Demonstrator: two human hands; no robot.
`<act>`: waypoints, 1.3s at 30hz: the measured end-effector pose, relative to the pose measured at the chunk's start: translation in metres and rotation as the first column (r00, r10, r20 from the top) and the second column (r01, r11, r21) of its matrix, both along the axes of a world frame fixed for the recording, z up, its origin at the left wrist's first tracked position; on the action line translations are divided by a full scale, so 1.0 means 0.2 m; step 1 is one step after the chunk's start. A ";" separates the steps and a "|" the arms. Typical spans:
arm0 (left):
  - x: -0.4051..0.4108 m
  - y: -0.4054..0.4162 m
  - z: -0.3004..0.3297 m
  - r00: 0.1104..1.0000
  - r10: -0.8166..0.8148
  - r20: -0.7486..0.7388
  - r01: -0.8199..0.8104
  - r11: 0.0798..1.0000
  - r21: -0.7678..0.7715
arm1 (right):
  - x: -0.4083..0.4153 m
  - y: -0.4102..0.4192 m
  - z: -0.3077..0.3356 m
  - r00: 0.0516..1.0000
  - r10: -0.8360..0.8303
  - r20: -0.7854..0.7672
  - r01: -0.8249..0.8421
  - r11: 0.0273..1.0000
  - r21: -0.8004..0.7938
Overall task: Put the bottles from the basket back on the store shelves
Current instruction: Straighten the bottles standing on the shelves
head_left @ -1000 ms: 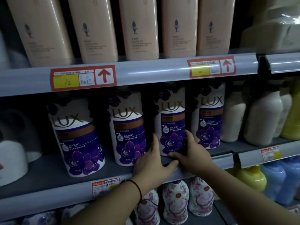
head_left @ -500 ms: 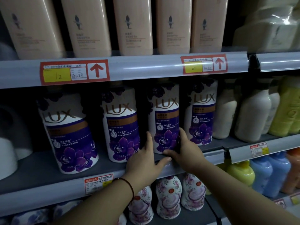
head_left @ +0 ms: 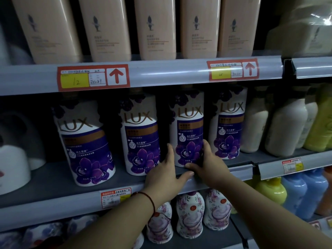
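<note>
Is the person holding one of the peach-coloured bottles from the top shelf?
No, both the left hand and the right hand flank a white and purple Lux bottle standing on the grey middle shelf.

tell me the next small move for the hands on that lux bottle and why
Probably let go and draw both hands back. The third LUX bottle already stands upright on the middle shelf, in line with its neighbours, with the left hand and right hand at its base.
</note>
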State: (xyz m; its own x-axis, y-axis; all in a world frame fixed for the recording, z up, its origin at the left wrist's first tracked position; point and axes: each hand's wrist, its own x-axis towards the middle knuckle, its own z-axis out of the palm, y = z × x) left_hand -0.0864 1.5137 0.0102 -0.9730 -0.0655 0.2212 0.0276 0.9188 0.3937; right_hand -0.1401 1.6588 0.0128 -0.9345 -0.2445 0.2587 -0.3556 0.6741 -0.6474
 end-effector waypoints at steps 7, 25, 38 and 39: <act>0.04 0.00 0.00 0.997 0.031 -0.065 -0.025 0.996 0.088 | 0.02 0.01 -0.01 0.999 -0.033 -0.030 0.034 0.999 0.031; 0.55 -0.17 -0.55 0.904 0.218 0.367 -0.080 0.931 -0.356 | 0.60 -0.25 -0.56 0.991 0.134 0.028 -0.122 0.769 0.627; 0.25 -0.25 -0.75 0.975 0.199 0.099 -0.206 0.976 0.065 | 0.32 -0.42 -0.85 0.983 0.068 0.173 -0.091 0.987 0.131; 0.24 -0.25 -0.76 0.973 0.219 0.071 -0.224 0.971 0.079 | 0.32 -0.42 -0.87 0.985 0.062 0.160 -0.081 0.990 0.111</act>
